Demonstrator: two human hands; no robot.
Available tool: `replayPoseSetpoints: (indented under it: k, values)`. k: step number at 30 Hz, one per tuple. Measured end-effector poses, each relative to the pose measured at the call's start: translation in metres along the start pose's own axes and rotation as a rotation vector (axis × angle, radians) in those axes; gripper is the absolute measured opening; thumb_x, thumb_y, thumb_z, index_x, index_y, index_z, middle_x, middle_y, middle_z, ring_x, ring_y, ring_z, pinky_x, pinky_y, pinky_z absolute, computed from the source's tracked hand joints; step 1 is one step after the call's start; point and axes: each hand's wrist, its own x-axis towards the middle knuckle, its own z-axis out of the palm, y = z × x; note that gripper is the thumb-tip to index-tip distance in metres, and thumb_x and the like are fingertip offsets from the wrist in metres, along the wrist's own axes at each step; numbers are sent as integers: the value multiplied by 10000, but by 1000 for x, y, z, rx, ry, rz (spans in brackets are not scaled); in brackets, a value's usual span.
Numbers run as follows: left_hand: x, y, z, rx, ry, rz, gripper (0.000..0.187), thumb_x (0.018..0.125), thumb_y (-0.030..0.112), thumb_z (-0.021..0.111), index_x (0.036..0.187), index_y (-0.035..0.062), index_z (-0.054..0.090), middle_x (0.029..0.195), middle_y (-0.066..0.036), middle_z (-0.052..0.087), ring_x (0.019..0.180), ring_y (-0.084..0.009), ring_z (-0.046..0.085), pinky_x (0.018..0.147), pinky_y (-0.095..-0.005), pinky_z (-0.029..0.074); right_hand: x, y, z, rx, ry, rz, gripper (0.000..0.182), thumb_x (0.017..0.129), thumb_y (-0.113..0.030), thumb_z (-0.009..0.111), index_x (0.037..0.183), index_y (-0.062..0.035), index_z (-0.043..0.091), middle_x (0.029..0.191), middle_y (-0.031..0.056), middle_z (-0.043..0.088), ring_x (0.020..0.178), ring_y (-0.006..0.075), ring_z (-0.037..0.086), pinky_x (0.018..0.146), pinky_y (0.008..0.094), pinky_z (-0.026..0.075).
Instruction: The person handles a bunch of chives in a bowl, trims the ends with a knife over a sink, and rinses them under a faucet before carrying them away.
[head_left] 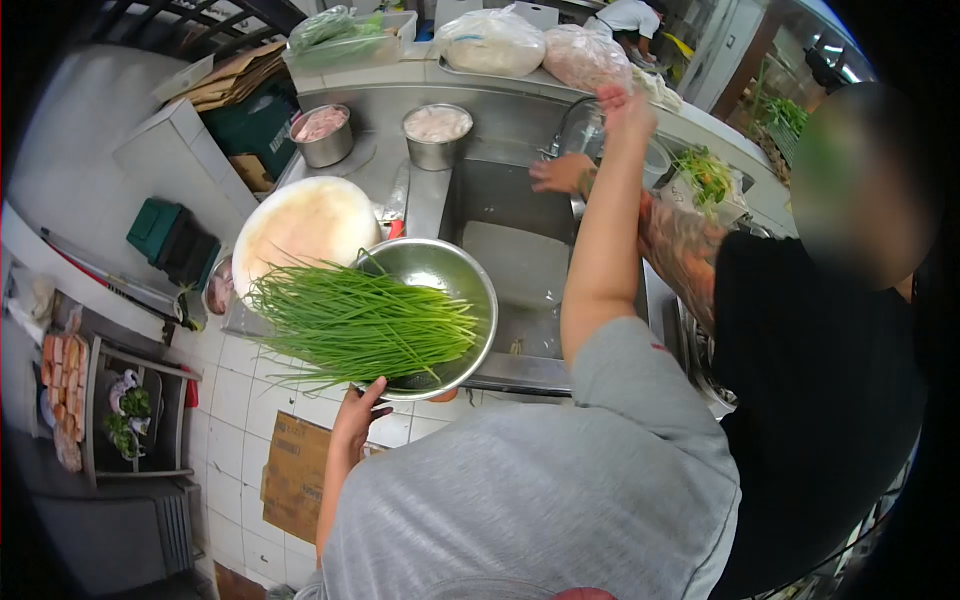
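My left hand (358, 415) grips the near rim of a metal bowl (452, 272), fingers curled under it, holding it over the sink's (515, 265) front edge. A thick bundle of green chives (355, 322) lies across the bowl, tips hanging off its left side. My right hand (622, 108) reaches up at the faucet (568, 118); I cannot tell its grip. Beside it, another person's hand (555, 174) hovers over the sink.

Shiny metal bowl (440, 275), glossy green chives (360, 322), brushed steel sink (520, 250), smooth pale round cutting board (305, 225), matt grey cloth sleeve (640, 400), brown cardboard (295, 475), glossy white floor tiles (235, 385)
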Motion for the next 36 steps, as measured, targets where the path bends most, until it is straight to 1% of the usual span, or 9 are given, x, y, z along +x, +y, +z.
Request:
replayPoseSetpoints:
  k: [2,5,11,16,23,29,32,35,36]
  values:
    - [2,0,2,-2,4,-13,534,801,275,640,1180,-24,412,1084,-102,542,897,-190,563,671,-301,517,-30,-14,39,185,274,-177,333,873,-200,497,1106,1,370,709,141,578,489,201,539,428,297,446]
    - [1,8,-10,-3,8,-5,518,813,255,628,1180,-34,404,1081,-110,538,891,-194,564,667,-311,518,-97,24,84,-68,44,-385,314,852,-131,522,1095,7,378,673,89,557,476,158,516,407,277,434]
    - [9,7,-3,-49,-26,-3,503,823,231,617,1175,-49,391,1109,-127,520,893,-197,565,649,-316,533,-203,107,85,-425,-68,-134,303,804,-68,574,1066,-1,437,662,57,551,518,106,525,420,239,450]
    - [10,10,0,-39,-69,-22,422,825,281,608,1104,-13,489,965,-94,609,813,-194,608,645,-310,529,-222,147,47,-753,-53,-153,133,761,-131,618,836,-23,600,671,87,613,597,154,581,587,296,468]
    - [3,10,-3,146,39,-38,558,841,406,558,1212,14,416,1120,-122,531,902,-234,563,731,-349,494,-235,127,-5,-1085,-152,-227,176,754,-204,607,756,-31,640,703,139,631,649,256,621,603,344,483]
    - [-15,24,-16,221,142,167,579,828,348,595,1234,6,366,1149,-163,496,988,-244,526,759,-357,478,-254,140,-21,-1212,-504,288,209,773,-226,608,729,-22,630,630,105,611,608,244,600,581,339,454]
    - [-12,20,-21,177,185,182,552,831,302,599,1232,2,366,1171,-165,487,1011,-243,519,765,-348,478,-276,158,13,-1312,-888,216,208,774,-220,615,824,-18,628,769,130,635,728,263,608,664,352,462]
    - [-11,21,-20,181,210,235,534,831,250,601,1236,-1,360,1197,-171,474,1022,-241,515,763,-342,477,-280,221,10,-1375,-1060,-183,277,759,-214,637,955,-23,598,934,142,623,854,287,587,758,374,453]
    - [-10,21,-20,187,228,248,521,829,211,601,1235,-6,358,1218,-175,459,1026,-242,516,761,-335,476,-279,238,14,-1381,-1062,-102,307,753,-215,643,992,-31,585,959,143,614,875,293,578,777,380,448]
